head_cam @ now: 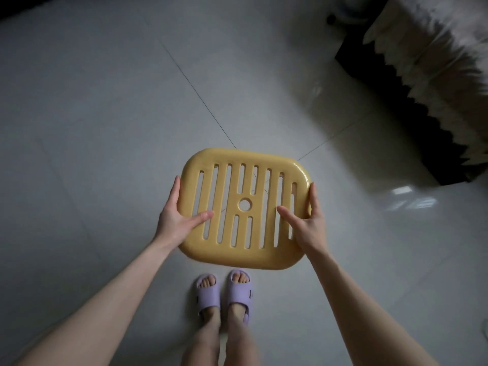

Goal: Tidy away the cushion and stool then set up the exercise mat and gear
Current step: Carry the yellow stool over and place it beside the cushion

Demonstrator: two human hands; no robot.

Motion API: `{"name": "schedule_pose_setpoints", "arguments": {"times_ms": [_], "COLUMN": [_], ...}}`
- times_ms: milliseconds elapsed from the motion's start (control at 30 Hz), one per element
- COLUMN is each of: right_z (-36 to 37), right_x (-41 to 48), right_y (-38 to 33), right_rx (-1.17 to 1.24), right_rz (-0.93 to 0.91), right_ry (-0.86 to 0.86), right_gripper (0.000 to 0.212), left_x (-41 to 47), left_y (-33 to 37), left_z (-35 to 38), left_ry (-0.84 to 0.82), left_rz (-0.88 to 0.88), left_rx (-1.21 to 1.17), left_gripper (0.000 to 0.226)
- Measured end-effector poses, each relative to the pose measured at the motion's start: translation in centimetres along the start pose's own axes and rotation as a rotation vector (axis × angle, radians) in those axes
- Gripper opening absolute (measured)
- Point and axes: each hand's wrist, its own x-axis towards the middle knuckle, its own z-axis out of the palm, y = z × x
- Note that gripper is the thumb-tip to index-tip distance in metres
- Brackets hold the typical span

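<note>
A yellow slotted plastic stool (244, 207), seen seat-up, is gripped at 9 o'clock by the left hand (176, 217) and at 3 o'clock by the right hand (307, 221), above 2 lilac slippers (223, 293) at 6 o'clock on the pale tiled floor (92, 128).

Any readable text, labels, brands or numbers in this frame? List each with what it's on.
None readable.
Stool, held by the left hand and right hand: plain slotted yellow seat, no markings.
Slippers: no visible print.
Fringed cover at upper right: blurred, no text made out.
</note>
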Motion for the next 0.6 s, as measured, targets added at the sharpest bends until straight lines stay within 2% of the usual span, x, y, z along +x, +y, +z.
{"name": "schedule_pose_setpoints", "arguments": {"times_ms": [267, 600], "right_z": [0.2, 9.0], "right_x": [-6.6, -10.6], "right_y": [-15.5, -28.1], "right_rx": [-0.044, -0.143], "right_rz": [-0.164, -0.364], "right_ry": [-0.105, -0.289], "right_gripper": [0.099, 0.094], "left_x": [-9.1, -13.9], "left_y": [8.9, 10.7], "left_z": [-10.2, -22.7], "left_ry": [0.163, 0.443], "left_rz": [0.054, 0.058], "left_rx": [-0.064, -0.195], "left_gripper": [0.11, 0.104]}}
